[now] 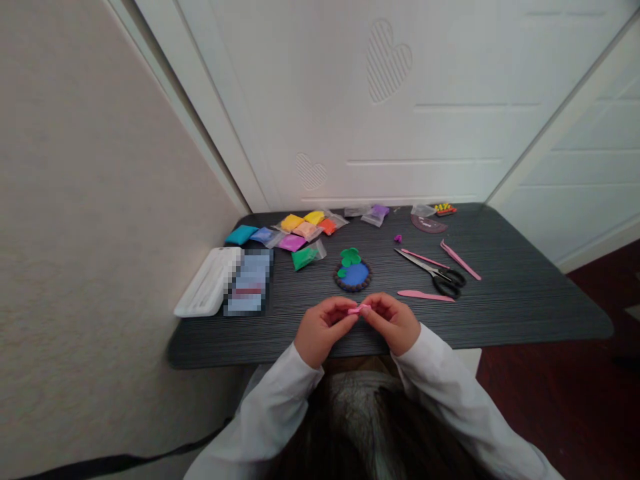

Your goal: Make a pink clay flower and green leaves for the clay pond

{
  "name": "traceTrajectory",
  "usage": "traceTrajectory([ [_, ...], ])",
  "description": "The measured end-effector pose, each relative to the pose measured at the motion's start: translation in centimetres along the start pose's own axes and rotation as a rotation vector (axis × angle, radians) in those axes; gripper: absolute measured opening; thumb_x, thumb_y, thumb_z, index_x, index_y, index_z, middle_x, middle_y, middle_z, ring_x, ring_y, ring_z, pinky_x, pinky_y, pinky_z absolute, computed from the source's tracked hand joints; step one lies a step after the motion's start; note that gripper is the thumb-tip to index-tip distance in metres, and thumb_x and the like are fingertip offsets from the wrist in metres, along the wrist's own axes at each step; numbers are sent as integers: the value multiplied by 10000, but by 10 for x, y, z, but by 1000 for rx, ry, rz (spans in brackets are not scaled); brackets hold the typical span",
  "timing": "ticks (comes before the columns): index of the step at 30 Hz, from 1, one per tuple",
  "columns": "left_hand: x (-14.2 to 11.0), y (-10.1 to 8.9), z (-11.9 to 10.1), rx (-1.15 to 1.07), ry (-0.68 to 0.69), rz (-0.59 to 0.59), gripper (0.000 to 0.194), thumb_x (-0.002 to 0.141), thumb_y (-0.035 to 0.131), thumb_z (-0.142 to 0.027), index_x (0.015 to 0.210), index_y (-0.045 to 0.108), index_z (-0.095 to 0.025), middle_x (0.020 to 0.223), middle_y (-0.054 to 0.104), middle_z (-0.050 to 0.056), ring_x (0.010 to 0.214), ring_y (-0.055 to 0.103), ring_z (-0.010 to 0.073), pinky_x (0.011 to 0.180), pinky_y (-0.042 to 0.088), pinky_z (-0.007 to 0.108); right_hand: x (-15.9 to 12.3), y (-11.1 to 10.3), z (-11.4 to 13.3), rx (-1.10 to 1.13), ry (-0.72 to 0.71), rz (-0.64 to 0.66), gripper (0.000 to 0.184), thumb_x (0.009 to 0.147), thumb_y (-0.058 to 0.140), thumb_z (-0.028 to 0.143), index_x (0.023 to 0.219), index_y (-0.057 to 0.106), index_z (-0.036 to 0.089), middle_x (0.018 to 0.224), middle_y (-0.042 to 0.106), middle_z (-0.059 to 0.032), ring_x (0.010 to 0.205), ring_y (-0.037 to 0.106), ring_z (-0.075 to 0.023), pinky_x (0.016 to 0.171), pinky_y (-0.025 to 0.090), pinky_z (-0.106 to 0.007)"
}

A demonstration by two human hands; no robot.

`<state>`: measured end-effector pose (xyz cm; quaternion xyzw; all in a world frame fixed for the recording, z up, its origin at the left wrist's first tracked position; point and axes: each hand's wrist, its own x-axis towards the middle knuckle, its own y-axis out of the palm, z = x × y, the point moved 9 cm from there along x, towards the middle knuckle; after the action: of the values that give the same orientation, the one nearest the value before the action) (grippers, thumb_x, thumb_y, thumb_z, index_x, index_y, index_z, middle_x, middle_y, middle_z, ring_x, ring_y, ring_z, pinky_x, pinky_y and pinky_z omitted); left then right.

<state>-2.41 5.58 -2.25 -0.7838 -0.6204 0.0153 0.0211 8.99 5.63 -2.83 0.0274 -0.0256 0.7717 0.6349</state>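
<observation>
My left hand (323, 329) and my right hand (393, 322) meet over the near edge of the dark table (525, 293). Both pinch a small strip of pink clay (359, 309) between their fingertips. Just beyond the hands lies a round clay piece (353, 274) with a blue centre, a dark beaded rim and green leaves on top.
Several small bags of coloured clay (300, 235) lie at the back left. A white case (209, 291) and a booklet (249, 282) sit at the left edge. Scissors (440, 275), pink modelling tools (425, 295), a purple bit (398, 238) and a brown disc (429, 225) lie to the right.
</observation>
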Motion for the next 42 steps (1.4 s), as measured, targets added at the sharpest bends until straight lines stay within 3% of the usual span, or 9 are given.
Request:
traceTrajectory([
  [4, 2, 1, 3, -89, -25, 8, 167, 688, 574, -244, 821, 631, -161, 731, 634, 26, 645, 558, 120, 649, 442, 251, 0, -3, 1, 68, 9, -2, 168, 729, 534, 319, 824, 560, 182, 679, 584, -1, 587, 529, -98, 562, 437, -244],
  [9, 6, 3, 1, -235, 38, -41, 98, 644, 617, -202, 720, 665, -162, 841, 608, 47, 845, 544, 161, 814, 397, 297, 0, -8, 8, 24, -95, -49, 166, 756, 503, 288, 865, 594, 202, 781, 571, -26, 598, 535, -98, 599, 461, -272],
  [12, 8, 10, 9, -403, -22, -25, 210, 636, 625, -165, 844, 630, -197, 845, 611, 25, 803, 555, 140, 789, 409, 306, 0, -9, 14, 5, -188, -64, 152, 748, 514, 269, 860, 602, 215, 880, 532, -36, 590, 533, -87, 599, 462, -276],
  [14, 9, 16, 13, -475, -68, 5, 342, 636, 626, -143, 964, 578, -227, 862, 618, 15, 768, 561, 122, 760, 418, 295, 0, -10, 11, 70, -166, -73, 145, 736, 535, 256, 871, 569, 220, 804, 546, -16, 603, 542, -92, 602, 460, -269],
  [20, 6, 21, 11, -332, -118, 52, 286, 674, 596, -200, 957, 605, -162, 843, 649, 42, 720, 568, 116, 728, 425, 260, -1, -11, 6, 278, -89, -161, 190, 666, 614, 213, 739, 439, 211, 633, 541, 49, 543, 542, -81, 528, 443, -229],
  [28, 6, 21, 15, -377, -135, 54, 265, 635, 630, -186, 898, 611, -160, 794, 656, 23, 732, 577, 116, 731, 426, 248, -4, -11, 11, 219, -108, -175, 143, 716, 560, 234, 815, 461, 205, 706, 550, 18, 582, 541, -87, 565, 450, -250],
  [32, 7, 15, 17, -415, -134, -4, 222, 654, 616, -182, 874, 610, -150, 742, 643, 12, 667, 567, 90, 692, 433, 226, -5, -13, 10, 158, -93, -185, 125, 728, 544, 264, 815, 479, 202, 715, 552, 10, 605, 542, -98, 584, 446, -259],
  [38, 5, 12, 18, -485, -174, -55, 242, 658, 610, -194, 895, 606, -144, 850, 646, 50, 746, 589, 135, 724, 448, 281, -4, -17, 7, 92, -87, -186, 131, 730, 534, 285, 825, 502, 199, 750, 544, -2, 638, 527, -105, 611, 434, -260],
  [42, 4, 11, 17, -434, -145, -58, 209, 661, 606, -201, 856, 610, -127, 735, 647, 41, 661, 576, 115, 659, 449, 257, -3, -18, 4, 69, -68, -187, 134, 738, 523, 289, 835, 507, 198, 773, 546, -10, 653, 521, -107, 612, 425, -259],
])
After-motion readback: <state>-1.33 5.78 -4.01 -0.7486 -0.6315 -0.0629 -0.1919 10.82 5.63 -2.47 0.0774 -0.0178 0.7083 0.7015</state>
